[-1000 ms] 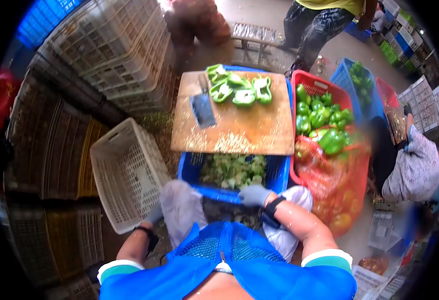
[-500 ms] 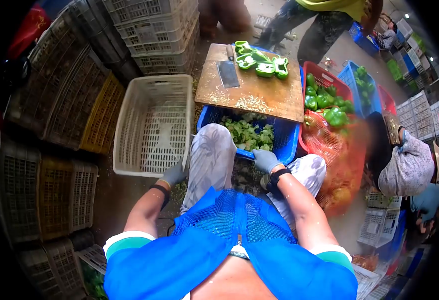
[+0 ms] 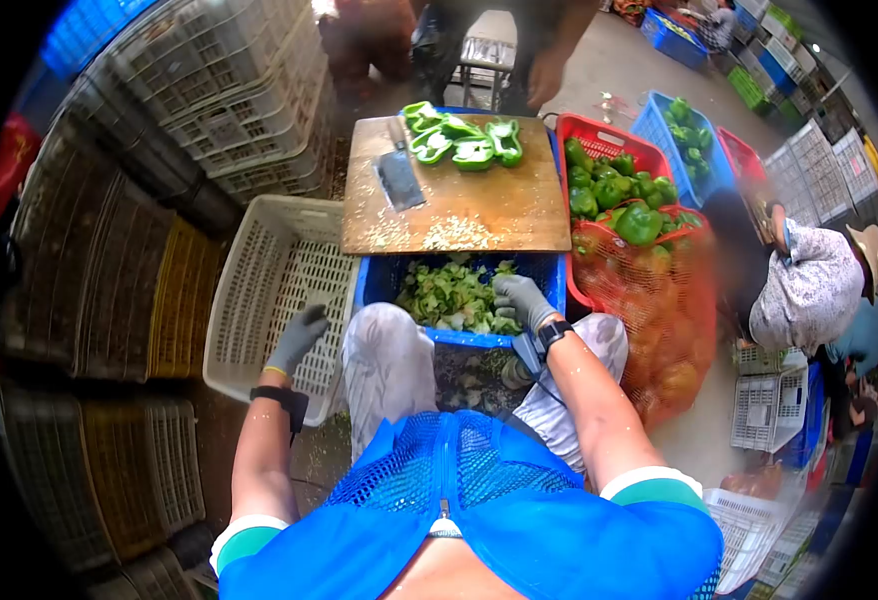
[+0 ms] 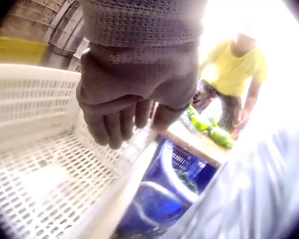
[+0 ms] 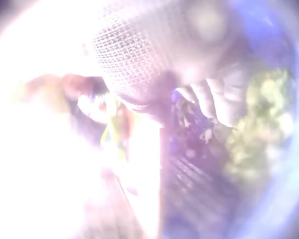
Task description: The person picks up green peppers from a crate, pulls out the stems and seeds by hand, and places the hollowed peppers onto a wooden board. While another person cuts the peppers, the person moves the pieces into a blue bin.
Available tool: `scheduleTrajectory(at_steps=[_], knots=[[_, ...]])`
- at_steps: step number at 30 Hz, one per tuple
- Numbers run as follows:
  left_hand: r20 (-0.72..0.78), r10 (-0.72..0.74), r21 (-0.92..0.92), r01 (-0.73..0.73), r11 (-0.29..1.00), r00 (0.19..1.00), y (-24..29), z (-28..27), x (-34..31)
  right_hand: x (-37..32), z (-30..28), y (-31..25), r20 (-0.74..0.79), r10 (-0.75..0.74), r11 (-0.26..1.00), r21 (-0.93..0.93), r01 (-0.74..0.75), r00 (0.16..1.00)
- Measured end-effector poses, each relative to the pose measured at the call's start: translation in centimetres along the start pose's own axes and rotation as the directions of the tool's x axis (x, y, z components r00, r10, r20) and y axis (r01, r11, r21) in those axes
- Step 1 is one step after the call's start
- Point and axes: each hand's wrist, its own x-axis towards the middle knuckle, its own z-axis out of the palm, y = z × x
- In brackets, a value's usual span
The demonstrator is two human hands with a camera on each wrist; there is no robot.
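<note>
Above blue crate [image 3: 469, 340], can't tell our right hand's [image 3: 522, 300] grip, left hand [image 3: 299, 338] apart, fingers loose; knee [image 3: 391, 345] bump could tip cutting board [image 3: 504, 210].

No text, label, brand, number or sign can be read; any lettering on the pale neck strip [image 3: 446, 534] below the zip or on the white crate [image 3: 757, 410] is too small to make out

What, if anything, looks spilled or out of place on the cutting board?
Pale bits, probably pepper seeds, lie scattered across the near part of the cutting board; loose debris looks untidy. Nothing else there stands out.
</note>
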Motion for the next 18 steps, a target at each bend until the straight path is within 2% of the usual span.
scheduleTrajectory(at_steps=[1,2,3,4,5,7,9,11,12,15,16,18], knots=[[-0.075,0.045,-0.109,-0.053,0.993,0.996,0.9,0.3,2.1,1.4,-0.4,-0.5,-0.151,0.046,0.983,0.185,-0.018,0.987],[-0.086,0.076,-0.095,-0.084,0.992,0.993,1.6,0.6,4.3,3.3,-1.1,-0.3,-0.162,0.033,0.929,0.37,0.03,0.986],[-0.146,0.128,0.041,-0.123,0.991,0.981,2.5,1.3,5.8,5.1,-1.8,-0.1,-0.173,0.017,0.839,0.538,0.08,0.985],[-0.2,0.188,0.179,-0.152,0.972,0.962,3.5,2.6,7.2,5.5,-1.4,-0.7,-0.249,-0.037,0.802,0.57,0.177,0.968],[-0.247,0.253,0.313,-0.17,0.934,0.935,4.4,3.7,8.6,5.7,-1.3,-1.3,-0.201,-0.099,0.712,0.67,0.21,0.975],[-0.127,0.196,0.358,-0.14,0.923,0.972,6.4,4.5,10.9,6.9,-1.1,-2.3,-0.198,-0.048,0.481,0.855,0.196,0.979],[-0.257,0.328,0.507,-0.162,0.846,0.909,5.0,6.3,13.5,7.4,-1.6,-1.9,-0.267,-0.081,0.54,0.798,0.267,0.96],[-0.25,0.372,0.374,-0.265,0.888,0.894,3.9,6.4,14.7,7.8,-2.2,-0.8,-0.282,-0.122,0.603,0.741,0.297,0.952],[-0.25,0.388,0.3,-0.31,0.902,0.887,3.7,6.5,14.8,6.6,-1.4,-1.2,-0.314,-0.124,0.583,0.745,0.326,0.941],[-0.201,0.358,0.195,-0.321,0.927,0.912,6.9,6.1,14.1,5.1,-0.4,-0.5,-0.411,-0.104,0.575,0.718,0.392,0.906],[-0.196,0.323,0.152,-0.296,0.943,0.926,7.8,6.1,14.3,5.0,-0.4,-0.3,-0.408,-0.093,0.543,0.744,0.39,0.908],[-0.207,0.355,0.141,-0.332,0.933,0.912,8.2,6.4,15.5,4.5,-0.3,-1.1,-0.398,-0.088,0.531,0.757,0.381,0.913]])
